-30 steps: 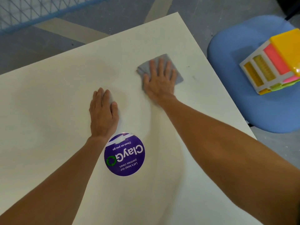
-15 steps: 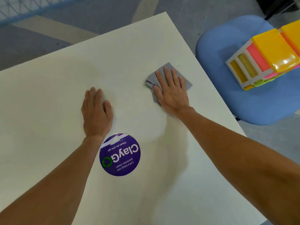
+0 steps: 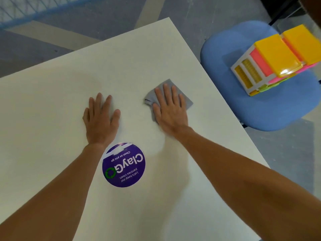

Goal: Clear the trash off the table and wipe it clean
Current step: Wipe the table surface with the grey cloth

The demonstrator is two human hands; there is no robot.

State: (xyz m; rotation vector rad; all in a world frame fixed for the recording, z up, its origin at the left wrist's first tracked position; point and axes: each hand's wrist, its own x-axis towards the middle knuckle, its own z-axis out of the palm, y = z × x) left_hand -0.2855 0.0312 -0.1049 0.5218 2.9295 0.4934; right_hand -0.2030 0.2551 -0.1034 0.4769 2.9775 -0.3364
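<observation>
"Starting nearest, what's on the table [image 3: 52,105]?"

"At six o'clock a round purple ClayGo sticker [image 3: 123,165] lies flat on the white top. Its far rim shows a pale patch — tape or peeling, I cannot tell."

"And the hands?"

"The left hand [image 3: 100,119] is just past the sticker at eleven o'clock. It lies palm down on bare tabletop, fingers straight and close together, thumb out, holding nothing. The right hand [image 3: 169,110] is at one o'clock from the sticker, also flat, fingers straight and slightly spread, pressing on a grey wiping cloth [image 3: 187,101]."

"Where is the cloth?"

"Under that palm, near the table's right edge. A flat corner shows beyond the fingertips toward one o'clock. By the thumb, at ten o'clock of the hand, it is bunched into a fold."

"How will it handle?"

"I'd judge it light, soft and limp — it will ruck up if pushed from an edge, so pressure belongs over its middle. To lift it, the bunched fold or the free far corner is the place to pinch. I see no trash on the top, so this looks like the wiping stage."

"Farther out?"

"Off the table at two o'clock, a blue chair seat [image 3: 225,105] carries a yellow, pink and white plastic toy [image 3: 271,63]."
</observation>
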